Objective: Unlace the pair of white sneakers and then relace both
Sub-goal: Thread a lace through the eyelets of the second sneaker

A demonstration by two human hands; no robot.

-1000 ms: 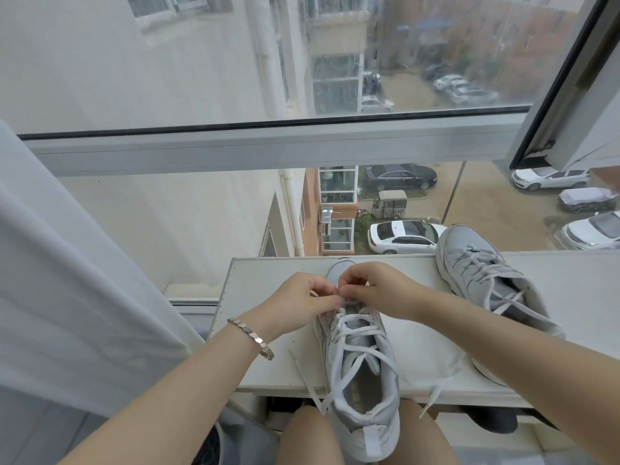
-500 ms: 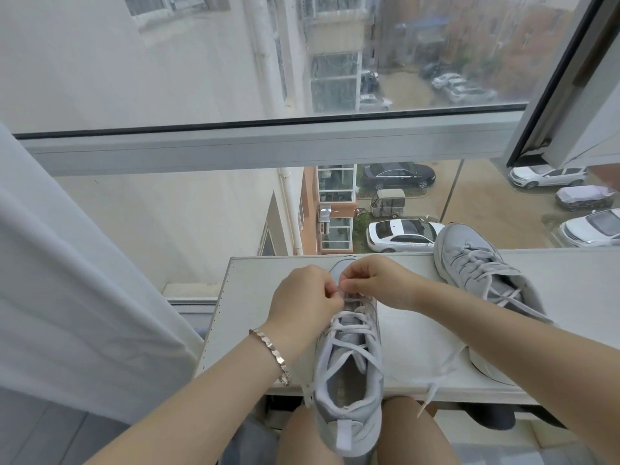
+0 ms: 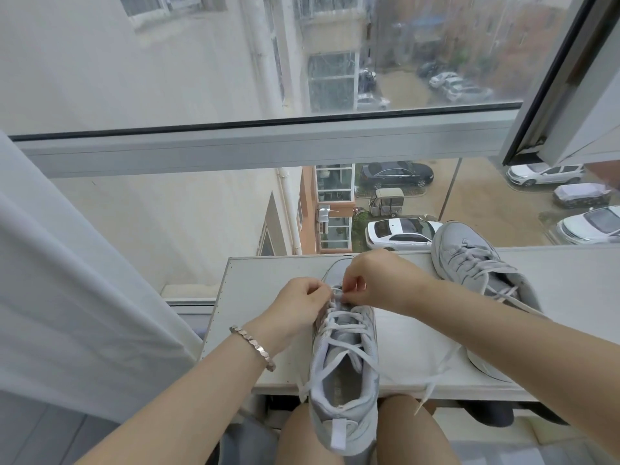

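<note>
Laced white sneaker (image 3: 345,370) toe-away on ledge (second sneaker (image 3: 476,273) right)

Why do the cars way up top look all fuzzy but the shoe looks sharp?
Head view: the upper window pane looks wet or misted, so the parked cars behind it smear. The near white lace-up sneaker is crisp. The light is soft and grey, with only faint shadows and no strong glare.
</note>
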